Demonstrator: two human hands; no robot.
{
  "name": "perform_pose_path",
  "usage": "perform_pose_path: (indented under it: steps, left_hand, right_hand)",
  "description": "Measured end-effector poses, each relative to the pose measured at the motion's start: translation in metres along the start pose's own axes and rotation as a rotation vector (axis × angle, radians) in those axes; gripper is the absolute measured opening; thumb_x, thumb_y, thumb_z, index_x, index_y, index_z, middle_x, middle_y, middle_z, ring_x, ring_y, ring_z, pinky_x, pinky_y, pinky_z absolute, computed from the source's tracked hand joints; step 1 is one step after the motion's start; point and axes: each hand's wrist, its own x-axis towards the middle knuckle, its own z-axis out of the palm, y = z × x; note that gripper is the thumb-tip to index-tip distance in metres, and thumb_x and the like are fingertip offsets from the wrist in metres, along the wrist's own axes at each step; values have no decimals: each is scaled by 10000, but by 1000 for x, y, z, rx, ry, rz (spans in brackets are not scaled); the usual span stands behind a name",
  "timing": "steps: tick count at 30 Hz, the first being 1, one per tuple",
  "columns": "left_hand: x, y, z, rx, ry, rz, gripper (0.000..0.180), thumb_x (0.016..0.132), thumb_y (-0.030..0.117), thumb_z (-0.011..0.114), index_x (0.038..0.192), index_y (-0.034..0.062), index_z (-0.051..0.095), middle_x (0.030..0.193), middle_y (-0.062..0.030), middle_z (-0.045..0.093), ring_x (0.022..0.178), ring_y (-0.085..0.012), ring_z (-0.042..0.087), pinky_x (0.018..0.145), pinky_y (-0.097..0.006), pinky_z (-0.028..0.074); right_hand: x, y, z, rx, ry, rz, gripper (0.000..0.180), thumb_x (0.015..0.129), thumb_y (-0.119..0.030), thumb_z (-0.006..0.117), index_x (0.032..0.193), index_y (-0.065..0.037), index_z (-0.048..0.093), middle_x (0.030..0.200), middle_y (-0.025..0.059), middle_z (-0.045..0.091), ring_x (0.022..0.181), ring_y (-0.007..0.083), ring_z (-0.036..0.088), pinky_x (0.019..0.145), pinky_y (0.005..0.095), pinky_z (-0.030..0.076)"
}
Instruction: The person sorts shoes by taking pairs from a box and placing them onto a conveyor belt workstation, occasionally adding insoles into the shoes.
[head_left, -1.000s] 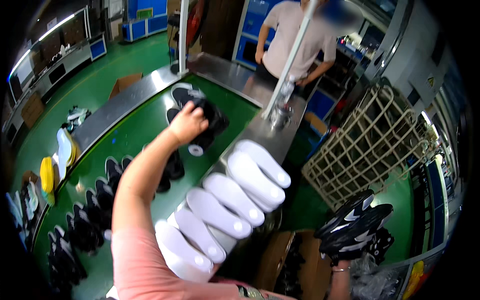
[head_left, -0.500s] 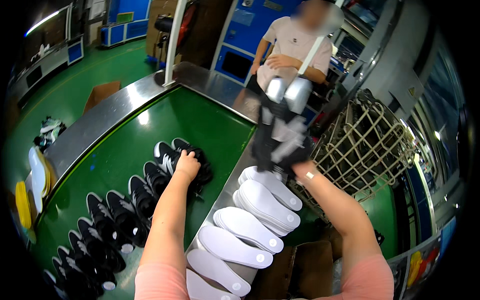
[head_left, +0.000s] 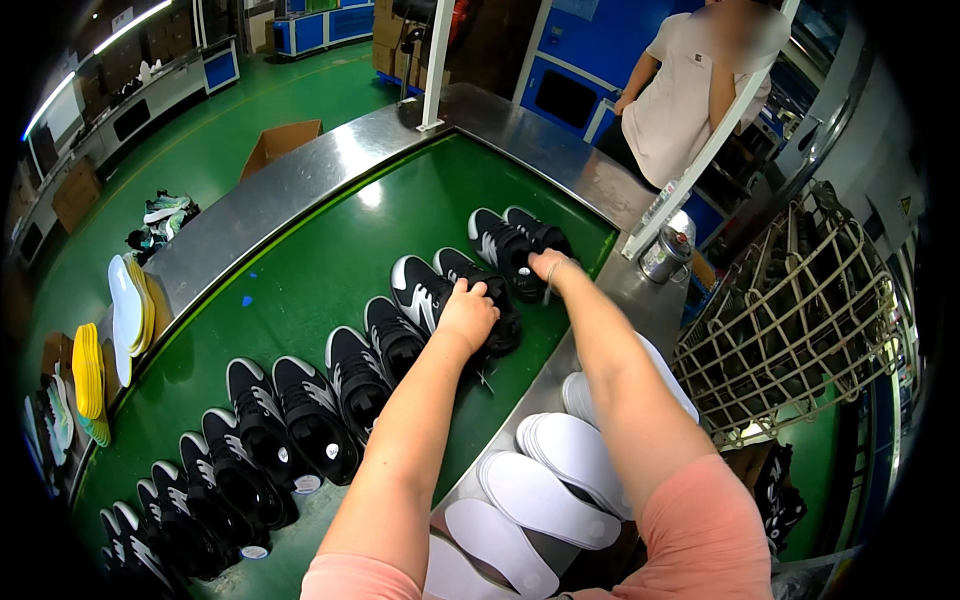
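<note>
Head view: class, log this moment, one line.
left hand: on black shoes | right hand: on farther pair | white insoles: on metal ledge

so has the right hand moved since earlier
Yes, leftward: the right hand was right of the green tabletop and is now over it, at a shoe.

The left arm (head_left: 400,460) rises from the lower edge and slants up to the right, nearly straight, ending in the left hand (head_left: 470,316), whose back faces upward and whose fingers (head_left: 478,289) curl downward. The right arm (head_left: 612,350) enters from the lower right and slants up to the left. The right hand (head_left: 551,267) reaches farther forward, apart from the left, its fingertips partly hidden.
</note>
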Motion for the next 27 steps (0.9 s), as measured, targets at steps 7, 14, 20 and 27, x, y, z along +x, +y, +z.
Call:
perform_pose_path:
  steps: [7, 14, 20, 27]
  left_hand:
    - [31, 8, 17, 65, -48, 47, 130, 705, 160, 481, 714, 172, 610, 759, 9, 573, 805, -172, 482, 680, -343, 370]
    - [16, -23, -6, -131, 49, 150, 269, 666, 9, 442, 886, 71, 583, 929, -85, 578, 944, -293, 487, 804, -381, 392]
    - [6, -7, -56, -877, -46, -275, 318, 784, -14, 413, 1092, -13, 490, 1082, -102, 530, 1016, -190, 486, 889, -282, 340]
    - [-44, 211, -207, -640, -58, -41, 334, 864, 244, 392, 1057, -4, 505, 1042, -128, 530, 958, -220, 506, 864, -318, 382]
  right_hand:
    - [-19, 48, -15, 6, 373, -456, 403, 809, -427, 373, 982, -105, 543, 1116, 127, 449, 938, 308, 501, 788, 392, 408]
    - [-207, 170, -147, 209, 590, -1014, 227, 795, -202, 474, 941, -51, 560, 938, 98, 549, 828, 235, 534, 708, 331, 422]
    - [-395, 442, -69, 477, 684, -27, 179, 794, -143, 504, 922, -30, 558, 877, 82, 548, 773, 190, 536, 697, 294, 427]
    - [-646, 622, 239, 828, 77, 1247, 135, 712, -3, 476, 815, -36, 557, 746, 32, 554, 651, 129, 498, 570, 248, 408]
